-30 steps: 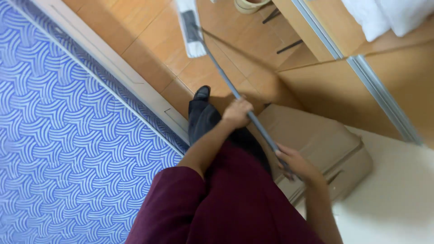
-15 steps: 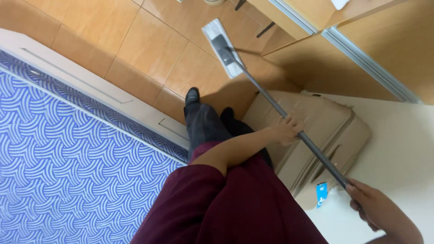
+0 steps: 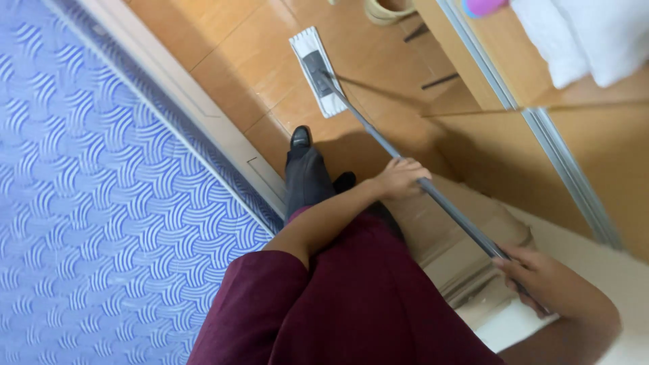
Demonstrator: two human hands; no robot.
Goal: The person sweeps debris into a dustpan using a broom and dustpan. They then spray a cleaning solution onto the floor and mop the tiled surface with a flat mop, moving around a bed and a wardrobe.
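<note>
The person is standing over the wooden floor [image 3: 223, 74] with a flat mop [image 3: 318, 71] out in front of them, and both hands are gripping its long grey handle [image 3: 433, 192]. The left hand [image 3: 400, 179] is sitting partway down the pole, fingers curling snugly over it from above. The right hand [image 3: 537, 277] is holding the upper end nearer the body, fingers wrapping tight around the shaft — the pole is running straight between the two fists.

The white mop pad is lying flat on the orange-brown boards, well ahead of the feet, with the handle slanting back from it toward the person. A black shoe [image 3: 299, 138] is planting on the floor just behind the pad, the dark trouser leg rising from it, and a maroon garment [image 3: 338, 304] is filling the near foreground.

To the left a pale threshold strip [image 3: 196, 111] is dividing the wood from a blue-and-white patterned carpet [image 3: 88, 223]. Under the handle a flattened cardboard box [image 3: 460, 250] is resting on the floor — it's lying beside a white surface [image 3: 608, 257]. Up at the right, white folded towels [image 3: 581, 37] are sitting on a wooden shelf behind a metal rail [image 3: 541, 128].
</note>
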